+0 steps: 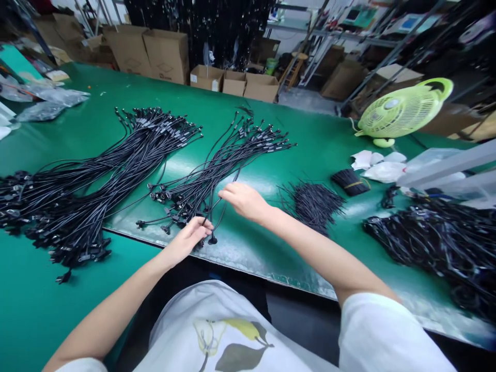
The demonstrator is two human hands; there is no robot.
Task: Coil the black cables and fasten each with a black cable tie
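Observation:
My left hand (189, 236) is at the table's front edge, its fingers closed on a thin black cable (214, 207) close to the connector ends. Slightly farther forward and to the right, my right hand (245, 200) pinches what looks like the same cable; the exact grip is hidden by the fingers. Just beyond both hands lies a loose pile of black cables (228, 160) with small plugs at either end. A larger pile of similar cables (132, 160) spreads out to the left. Right of my right forearm is a heap of short thin black ties (314, 204).
Farther right are a banded bundle of black strips (349, 182), white plastic bags (387, 169) and a heap of bagged black cables (434, 243). A green fan (403, 111) stands at the back right. Cardboard boxes (166, 54) sit behind the green table (101, 98).

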